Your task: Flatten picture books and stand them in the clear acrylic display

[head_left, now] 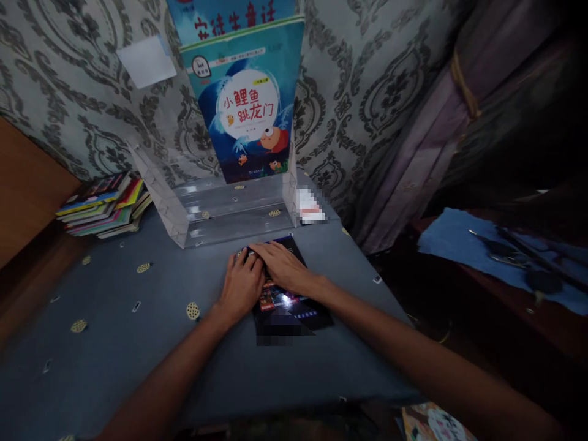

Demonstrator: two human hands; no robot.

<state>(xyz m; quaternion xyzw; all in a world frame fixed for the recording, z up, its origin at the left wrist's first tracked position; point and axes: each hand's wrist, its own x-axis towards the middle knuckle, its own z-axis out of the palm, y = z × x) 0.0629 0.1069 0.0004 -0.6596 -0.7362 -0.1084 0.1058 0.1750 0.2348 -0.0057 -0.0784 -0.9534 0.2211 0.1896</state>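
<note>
A dark glossy book [301, 315] lies on the cloth-covered table, with small coloured pictures on its face. My left hand [244, 278] rests on its upper left part, fingers apart and slightly bent. My right hand [282, 266] lies flat across the book's upper part, fingers stretched to the left and touching or nearly touching the left hand's fingers. Beyond the hands stands a clear plastic book rack [234, 208]. Upright in its rear part is a blue picture book [250, 113] with a fish on the cover, in front of another blue book [234, 18].
A stack of books [103, 208] lies at the table's left rear. A white card [310, 205] is right of the rack. To the right are a tied curtain [413, 135] and a blue cloth [482, 257] with metal tools on it. Another book [434, 422] shows below the table edge.
</note>
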